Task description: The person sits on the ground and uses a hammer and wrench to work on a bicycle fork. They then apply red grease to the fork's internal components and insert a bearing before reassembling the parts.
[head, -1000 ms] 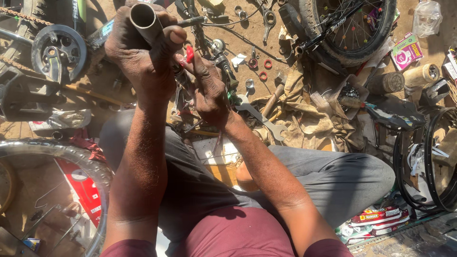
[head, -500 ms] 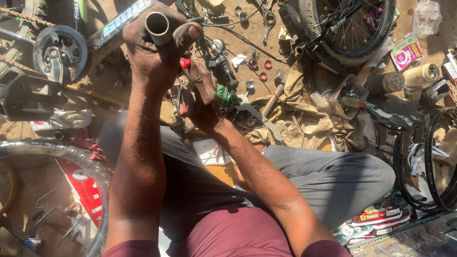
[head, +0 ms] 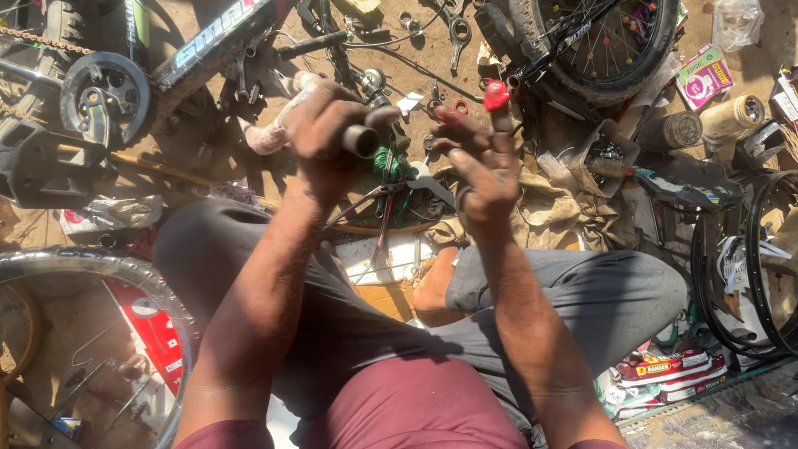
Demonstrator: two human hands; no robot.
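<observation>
My left hand (head: 320,137) is closed round a short metal tube (head: 359,140), whose dark open end points right. A pale, rag-like wrap (head: 270,133) sticks out on the hand's far left side. My right hand (head: 482,170) is held up a little to the right of the tube, not touching it. Its fingers are spread, and a red blob (head: 496,96) sits on one raised fingertip. I sit cross-legged in grey trousers (head: 582,291). Thin spokes and a green bundle (head: 386,162) lie on the ground beneath both hands.
A bicycle frame (head: 208,41) and a chainring (head: 104,96) lie at the top left. A tyred wheel (head: 598,41) is at the top right. Bare rims are at the bottom left (head: 100,274) and right (head: 769,258). Spanners (head: 457,29), small boxes (head: 702,75) and red pouches (head: 665,374) are scattered around.
My left hand has lowered the tube and turned its open end from facing up to pointing right. My right hand has left the tube, moved right and spread its fingers.
</observation>
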